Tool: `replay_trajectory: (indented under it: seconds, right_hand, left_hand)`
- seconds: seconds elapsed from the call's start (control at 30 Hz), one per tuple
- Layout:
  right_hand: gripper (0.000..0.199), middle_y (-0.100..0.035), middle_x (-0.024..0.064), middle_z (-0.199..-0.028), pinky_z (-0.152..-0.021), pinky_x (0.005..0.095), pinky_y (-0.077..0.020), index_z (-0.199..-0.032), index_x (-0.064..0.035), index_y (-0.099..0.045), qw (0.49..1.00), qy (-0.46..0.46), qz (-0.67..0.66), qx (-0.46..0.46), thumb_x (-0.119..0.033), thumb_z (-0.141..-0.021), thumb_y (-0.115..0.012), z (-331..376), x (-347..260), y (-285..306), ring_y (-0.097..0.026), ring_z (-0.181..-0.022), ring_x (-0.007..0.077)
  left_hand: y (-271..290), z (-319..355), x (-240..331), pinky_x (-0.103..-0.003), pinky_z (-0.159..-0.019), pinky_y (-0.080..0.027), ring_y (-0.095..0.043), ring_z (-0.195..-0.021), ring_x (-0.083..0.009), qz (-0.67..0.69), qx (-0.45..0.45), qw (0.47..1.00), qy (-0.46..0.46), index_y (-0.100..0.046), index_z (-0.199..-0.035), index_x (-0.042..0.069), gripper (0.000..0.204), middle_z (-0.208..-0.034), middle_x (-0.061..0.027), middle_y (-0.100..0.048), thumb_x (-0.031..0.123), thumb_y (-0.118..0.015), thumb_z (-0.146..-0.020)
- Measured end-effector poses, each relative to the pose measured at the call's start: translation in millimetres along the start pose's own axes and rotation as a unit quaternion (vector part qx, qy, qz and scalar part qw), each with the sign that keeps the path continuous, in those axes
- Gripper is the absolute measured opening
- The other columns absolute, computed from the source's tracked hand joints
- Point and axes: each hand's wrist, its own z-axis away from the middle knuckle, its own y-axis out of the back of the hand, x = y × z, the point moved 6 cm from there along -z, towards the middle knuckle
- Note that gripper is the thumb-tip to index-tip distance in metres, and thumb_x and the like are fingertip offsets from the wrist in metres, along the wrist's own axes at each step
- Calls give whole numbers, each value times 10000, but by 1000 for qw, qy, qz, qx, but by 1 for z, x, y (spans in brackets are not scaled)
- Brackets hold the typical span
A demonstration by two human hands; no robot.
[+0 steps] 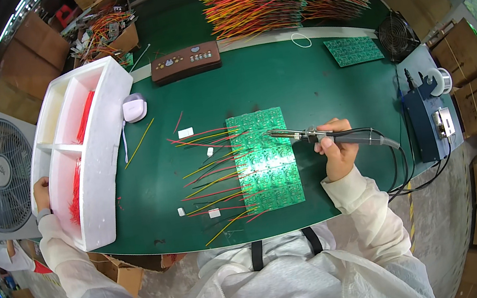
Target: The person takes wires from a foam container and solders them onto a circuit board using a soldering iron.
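Note:
My right hand (337, 146) is closed round a soldering iron (365, 138) with a metal feed tube along it. The iron's tip is over the upper right part of a green circuit board panel (281, 195), touching or just above it. Red, yellow and black wires (211, 171) run out to the left from the panel's left half. My left hand (42, 193) is at the left side of a white foam box (103, 186), by its lower left compartment. Its fingers are mostly hidden, so what they hold does not show. Red wires (76, 193) lie in the box's right-hand compartments.
Small white connectors (185, 132) and a loose yellow wire (141, 141) lie on the green table. A white earbud case (134, 108), a brown pencil case (185, 64) and another board panel (354, 50) sit farther back. A blue soldering station (425, 116) with cables stands right.

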Motion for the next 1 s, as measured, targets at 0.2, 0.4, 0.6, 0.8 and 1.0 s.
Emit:
replay_trajectory:
  seconds: [0.2,0.4,0.6,0.8,1.0]
  right_hand:
    - [187,-459,49,-678,-495,210,-361,-855,-4,-479,1000,-10,-14,9,-147,-770,-564,-1,-3,-2,-439,-547,88]
    - [202,-460,54,-695,-501,208,-355,-863,-5,-477,1000,3,1,-20,-165,-776,-563,0,-3,-7,-441,-551,88]
    - [209,-457,57,-703,-505,204,-365,-869,-4,-476,1000,1,16,-9,-173,-777,-558,4,-1,-1,-446,-541,91]
    - [235,-451,57,-694,-464,185,-366,-866,7,-474,1000,-23,-5,7,-195,-777,-558,6,-2,-1,-447,-514,84]
    - [298,-452,60,-676,-439,171,-385,-840,10,-467,1000,-22,4,20,-256,-763,-577,21,-12,6,-454,-488,82]
  left_hand:
    - [17,11,31,-227,-618,-411,-523,-656,-107,-24,121,992,5,-597,-812,-14,119,-734,-80,-601,39,-544,-720]
    - [44,69,155,-239,-785,-415,-562,-838,-144,219,227,943,-106,-548,-996,-21,217,-943,-95,-592,73,-530,-802]
    - [-80,189,349,-236,-701,-439,-557,-757,-117,394,-35,905,-155,-543,-854,10,63,-808,-63,-582,20,-502,-807]
    - [-165,216,421,-287,-590,-401,-497,-638,-188,319,-108,904,-264,-520,-796,9,95,-730,-80,-519,-25,-543,-711]
    - [-191,226,435,-297,-559,-392,-486,-648,-215,284,-40,895,-341,-526,-746,19,161,-727,-70,-508,-53,-603,-626]
